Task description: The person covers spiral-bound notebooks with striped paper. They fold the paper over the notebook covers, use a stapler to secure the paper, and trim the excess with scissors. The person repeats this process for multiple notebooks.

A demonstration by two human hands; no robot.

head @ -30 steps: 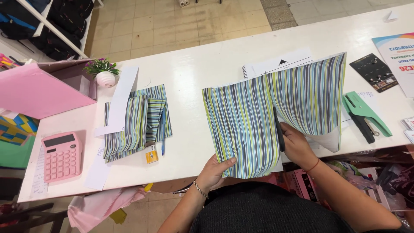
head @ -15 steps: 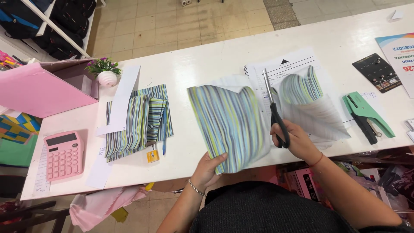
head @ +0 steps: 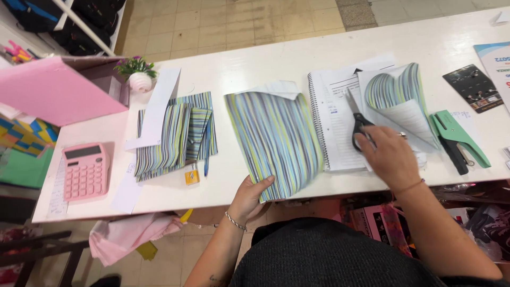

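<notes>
Left hand [head: 248, 195] pinches a striped paper sheet [head: 275, 139] in its grip; right hand [head: 387, 155], beside it, grips scissors [head: 357, 120] over a curled striped piece [head: 396, 87].

Striped paper [head: 276, 141] showed blue, green and yellow lines; the calculator [head: 85, 171] was pink, the stapler [head: 458, 139] green, the table [head: 255, 66] white.

On my far left I see a pink calculator [head: 85, 171] near the white table's [head: 255, 64] front edge, a pink folder [head: 50, 90] behind it, and a small potted plant [head: 138, 76] beside that. A green stapler [head: 458, 139] lies at the right, with a black card [head: 474, 87] further back.
</notes>
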